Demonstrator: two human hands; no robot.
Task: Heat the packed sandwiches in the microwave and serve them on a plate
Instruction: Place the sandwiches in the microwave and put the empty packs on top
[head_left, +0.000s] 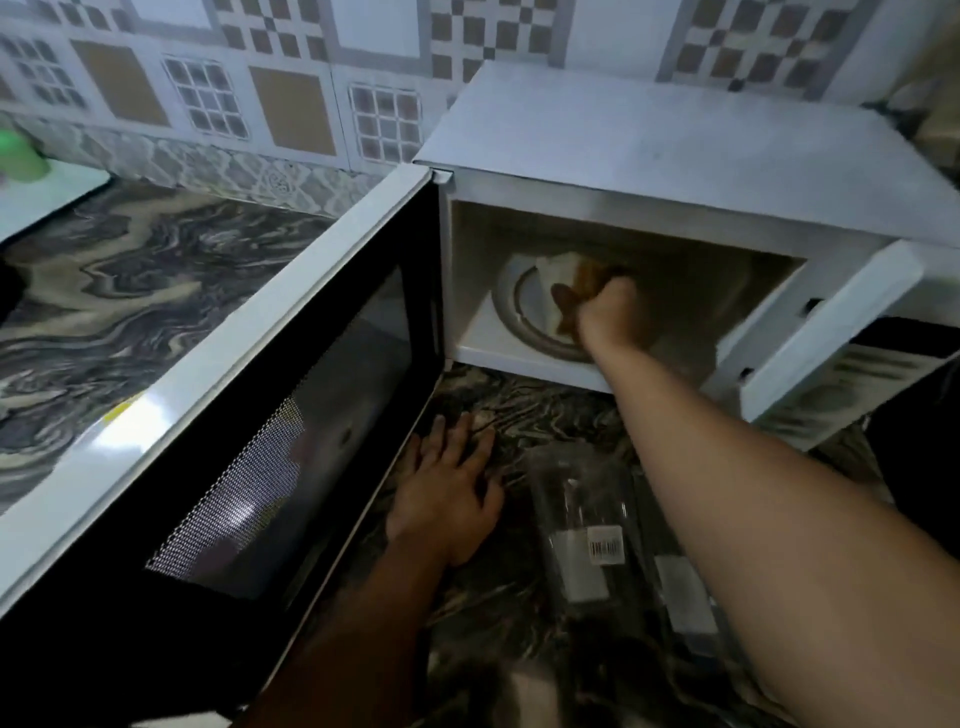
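The white microwave (649, 150) stands at the back right with its door (270, 426) swung wide open to the left. Inside, a plate (524, 306) sits on the oven floor with a browned sandwich (576, 275) on it. My right hand (610, 317) reaches into the cavity and grips the sandwich; its fingers are hidden behind the knuckles. My left hand (449, 488) rests flat, fingers spread, on the marble counter just below the door's edge. Two clear plastic sandwich packs (587, 525) lie on the counter under my right forearm.
The swirled grey marble counter (130, 291) stretches to the left of the door. A green object (18, 156) stands on a white surface at the far left. Patterned tiles cover the wall behind.
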